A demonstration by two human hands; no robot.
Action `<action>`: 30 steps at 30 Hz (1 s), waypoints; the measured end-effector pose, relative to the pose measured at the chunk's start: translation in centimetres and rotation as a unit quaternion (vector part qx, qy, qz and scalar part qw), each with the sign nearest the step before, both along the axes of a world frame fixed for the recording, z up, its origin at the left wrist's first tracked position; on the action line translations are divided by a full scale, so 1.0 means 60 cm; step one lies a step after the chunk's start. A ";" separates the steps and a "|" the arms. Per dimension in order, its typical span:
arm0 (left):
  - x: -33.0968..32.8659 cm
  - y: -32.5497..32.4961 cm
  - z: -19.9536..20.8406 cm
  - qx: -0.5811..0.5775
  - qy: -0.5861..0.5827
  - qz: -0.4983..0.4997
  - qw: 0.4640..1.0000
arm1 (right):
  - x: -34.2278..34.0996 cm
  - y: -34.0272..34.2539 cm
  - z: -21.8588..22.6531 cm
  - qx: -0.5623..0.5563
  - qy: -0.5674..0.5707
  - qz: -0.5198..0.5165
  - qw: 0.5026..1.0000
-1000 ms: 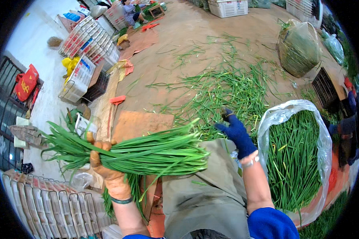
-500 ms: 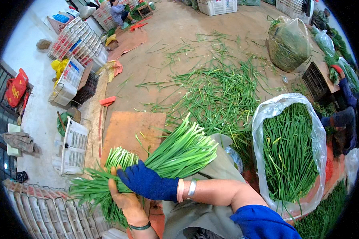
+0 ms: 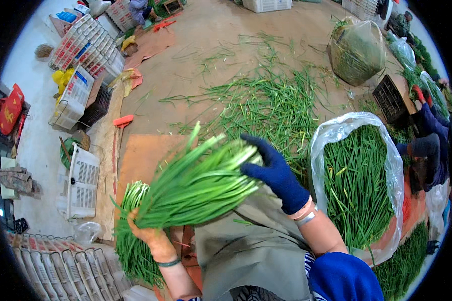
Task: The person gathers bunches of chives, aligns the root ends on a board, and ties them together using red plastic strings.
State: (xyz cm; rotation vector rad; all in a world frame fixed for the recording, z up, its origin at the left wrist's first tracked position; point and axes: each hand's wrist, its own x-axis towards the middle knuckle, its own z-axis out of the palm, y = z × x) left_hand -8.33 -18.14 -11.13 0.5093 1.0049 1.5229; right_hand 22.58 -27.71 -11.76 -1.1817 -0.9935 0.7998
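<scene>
A loose bunch of garlic chives lies slantwise in front of me, slightly blurred, its pale stem ends up to the right. My left hand, in an orange glove, is closed round its leafy lower end. At the stem ends is my right hand, in a dark blue knitted glove, its thumb and fingers spread apart and touching the stems. Beside and below my left hand, a second chive bundle rests at the edge of an orange-brown board, leaves hanging down.
To my right stands a clear plastic bag full of chives. Loose leaves litter the floor ahead. White crates line the left side; another filled bag stands far right. A co-worker's red-gloved hand shows at the right.
My right hand has uncrossed from over my left and moved right to the stem ends. The bunch has swung to lie between my hands, its leafy end now in my left.
</scene>
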 end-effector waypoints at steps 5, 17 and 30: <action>0.062 0.009 -0.028 0.053 0.100 0.022 0.993 | 0.062 -0.028 -0.009 -0.002 -0.046 -0.079 0.996; 0.034 -0.048 -0.052 -0.048 0.030 -0.068 0.996 | 0.017 -0.197 -0.059 -0.101 0.029 0.260 0.960; 0.000 -0.039 -0.084 0.027 -0.101 -0.038 0.994 | 0.058 -0.110 -0.065 -0.202 -0.357 0.084 0.908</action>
